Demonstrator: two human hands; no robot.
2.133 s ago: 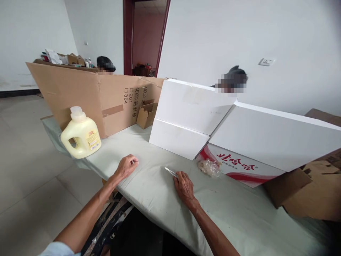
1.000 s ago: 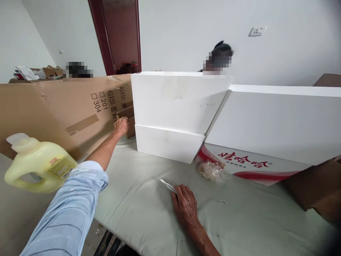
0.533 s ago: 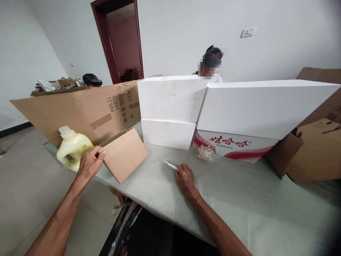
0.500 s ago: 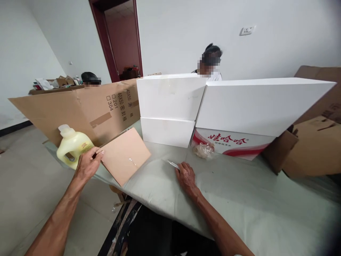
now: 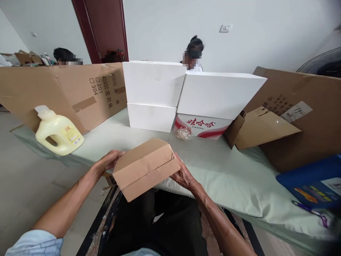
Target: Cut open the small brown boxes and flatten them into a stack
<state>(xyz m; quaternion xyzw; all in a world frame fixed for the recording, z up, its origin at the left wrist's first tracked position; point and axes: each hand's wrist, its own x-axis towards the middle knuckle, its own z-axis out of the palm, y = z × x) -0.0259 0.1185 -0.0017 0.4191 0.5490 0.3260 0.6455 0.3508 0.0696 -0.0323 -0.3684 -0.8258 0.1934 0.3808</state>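
I hold a small brown cardboard box [image 5: 145,167] in front of me, over the near edge of the table [image 5: 226,170]. My left hand [image 5: 109,160] grips its left end. My right hand [image 5: 182,174] presses against its right side, fingers wrapped on it. The box is closed and tilted, with its top face toward me. The blade that lay by my right hand is out of sight.
A yellow detergent jug [image 5: 57,129] stands at the left. Large brown cardboard sheets [image 5: 66,92], white boxes [image 5: 151,83] and a red-printed carton [image 5: 202,126] wall the far side. A crumpled plastic wrap [image 5: 183,133] lies by them. A blue item [image 5: 311,181] sits right. Two people sit behind the boxes.
My left hand brought the brown box from the far left to the table's front. My right hand left the blade and took the box's right side.
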